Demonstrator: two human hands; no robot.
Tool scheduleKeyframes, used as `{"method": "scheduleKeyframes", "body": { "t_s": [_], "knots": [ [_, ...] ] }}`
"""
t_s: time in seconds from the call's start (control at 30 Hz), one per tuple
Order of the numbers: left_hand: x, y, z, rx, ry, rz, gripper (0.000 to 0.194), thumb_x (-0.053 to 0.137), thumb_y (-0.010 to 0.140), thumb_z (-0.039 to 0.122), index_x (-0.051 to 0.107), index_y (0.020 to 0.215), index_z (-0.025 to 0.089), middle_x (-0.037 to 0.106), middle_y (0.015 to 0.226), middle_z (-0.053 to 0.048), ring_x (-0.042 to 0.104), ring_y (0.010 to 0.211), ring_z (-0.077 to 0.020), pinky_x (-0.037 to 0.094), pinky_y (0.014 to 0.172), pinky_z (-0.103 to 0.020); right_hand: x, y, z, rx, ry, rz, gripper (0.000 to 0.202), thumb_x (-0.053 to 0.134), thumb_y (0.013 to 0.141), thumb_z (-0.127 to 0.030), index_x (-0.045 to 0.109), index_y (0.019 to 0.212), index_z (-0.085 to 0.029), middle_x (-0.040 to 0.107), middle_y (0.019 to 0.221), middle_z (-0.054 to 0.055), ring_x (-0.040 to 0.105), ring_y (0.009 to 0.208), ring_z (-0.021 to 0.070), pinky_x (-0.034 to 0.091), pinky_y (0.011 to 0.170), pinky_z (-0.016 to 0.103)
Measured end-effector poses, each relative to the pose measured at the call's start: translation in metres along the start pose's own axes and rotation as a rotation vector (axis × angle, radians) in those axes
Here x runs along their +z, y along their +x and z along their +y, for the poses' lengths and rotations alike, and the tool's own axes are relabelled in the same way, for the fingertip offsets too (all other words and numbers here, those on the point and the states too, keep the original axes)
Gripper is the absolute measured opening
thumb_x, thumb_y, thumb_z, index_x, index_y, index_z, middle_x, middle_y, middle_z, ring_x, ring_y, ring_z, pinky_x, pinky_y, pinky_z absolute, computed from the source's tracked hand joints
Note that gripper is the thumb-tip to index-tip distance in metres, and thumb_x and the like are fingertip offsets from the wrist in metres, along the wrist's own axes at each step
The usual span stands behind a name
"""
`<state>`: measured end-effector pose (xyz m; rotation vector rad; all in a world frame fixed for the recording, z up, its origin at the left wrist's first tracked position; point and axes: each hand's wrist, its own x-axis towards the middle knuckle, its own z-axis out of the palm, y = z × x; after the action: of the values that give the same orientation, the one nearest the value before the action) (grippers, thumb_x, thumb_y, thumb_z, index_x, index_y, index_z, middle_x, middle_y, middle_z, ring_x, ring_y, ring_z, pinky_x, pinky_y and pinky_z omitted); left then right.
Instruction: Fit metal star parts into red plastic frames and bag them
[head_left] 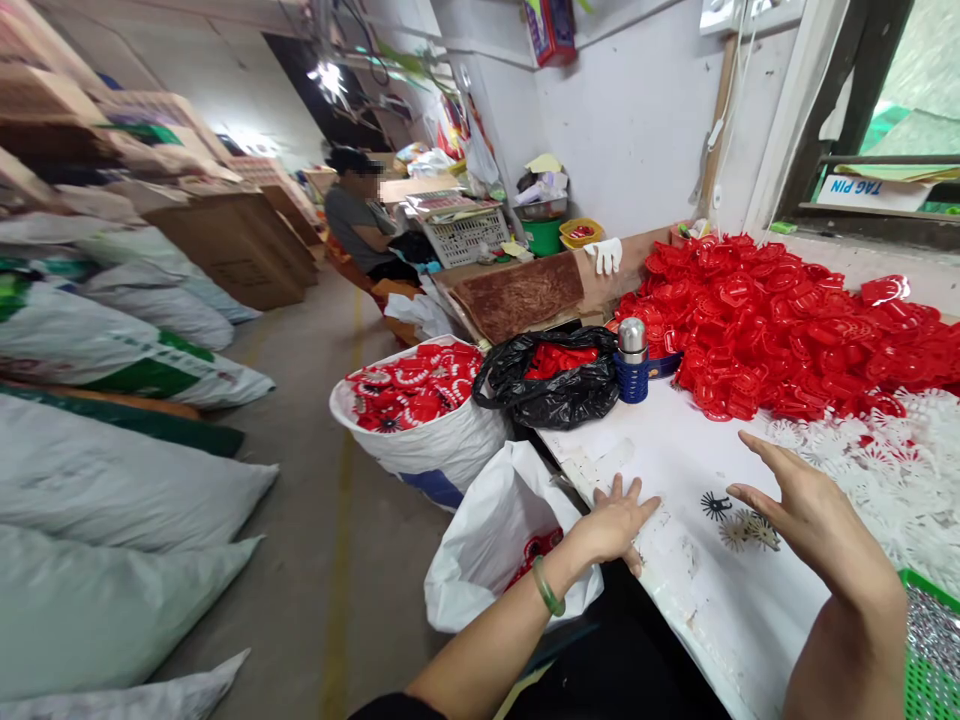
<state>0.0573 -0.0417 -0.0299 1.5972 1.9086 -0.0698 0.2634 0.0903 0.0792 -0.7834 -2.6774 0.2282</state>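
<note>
My left hand (616, 522) lies flat and open on the near edge of the white table (675, 460), a green bangle on its wrist. Above the table my right hand (806, 510) hovers with fingers spread, holding nothing. Between the two hands lie a small black spiky piece (715, 505) and a pale one (750, 530) next to it. A large heap of red plastic parts (787, 330) covers the far side of the table. White lacy parts (900, 470) spread to the right of my right hand.
A steel-capped blue bottle (632, 360) stands beside a black bag (551, 385) of red parts. White sacks (424, 410) (499, 530) sit on the floor left of the table. A green basket (930, 640) is at bottom right. A seated person (364, 220) works farther back; stuffed sacks (127, 480) line the left.
</note>
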Motion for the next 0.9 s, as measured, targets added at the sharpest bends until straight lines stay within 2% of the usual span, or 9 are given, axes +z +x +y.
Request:
{"method": "scheduleKeyframes", "body": {
  "t_s": [0.27,0.47,0.6,0.9],
  "knots": [
    [0.005,0.0027,-0.0039,0.017,-0.008,0.014,0.118,0.085,0.059,0.05,0.018,0.155,0.029,0.011,0.16,-0.024,0.003,0.143,-0.0556,0.021,0.104,-0.075,-0.0012,-0.001,-0.0005,-0.012,0.0,0.013,0.062,0.048,0.091,-0.056,0.05,0.138,-0.015,0.064,0.13,0.016,0.067,0.112,0.0298,0.057,0.09,0.041],
    [0.0008,0.001,0.0001,-0.006,0.011,-0.005,0.12,0.087,0.058,0.044,0.018,0.155,0.029,0.009,0.161,-0.024,0.004,0.143,-0.0551,0.021,0.104,-0.075,-0.0014,-0.0005,-0.0018,-0.022,0.004,0.009,0.063,0.047,0.091,-0.057,0.049,0.139,-0.016,0.064,0.13,0.016,0.068,0.109,0.03,0.058,0.087,0.042],
    [0.0009,-0.0003,0.0007,0.0,0.02,0.022,0.118,0.087,0.058,0.043,0.021,0.154,0.029,0.014,0.16,-0.024,0.006,0.143,-0.0558,0.024,0.103,-0.074,-0.0005,0.0007,-0.0024,-0.027,-0.01,-0.009,0.063,0.046,0.091,-0.058,0.049,0.139,-0.016,0.063,0.131,0.016,0.067,0.11,0.0304,0.057,0.088,0.043],
    [0.0038,-0.0037,-0.0043,0.042,-0.008,0.066,0.113,0.086,0.061,0.041,0.024,0.154,0.024,0.017,0.158,-0.026,0.008,0.141,-0.0576,0.024,0.102,-0.075,0.0029,0.0014,-0.0039,-0.092,-0.006,0.065,0.058,0.048,0.092,-0.057,0.051,0.136,-0.019,0.067,0.124,0.014,0.069,0.104,0.0284,0.057,0.084,0.04]
  ]
}}
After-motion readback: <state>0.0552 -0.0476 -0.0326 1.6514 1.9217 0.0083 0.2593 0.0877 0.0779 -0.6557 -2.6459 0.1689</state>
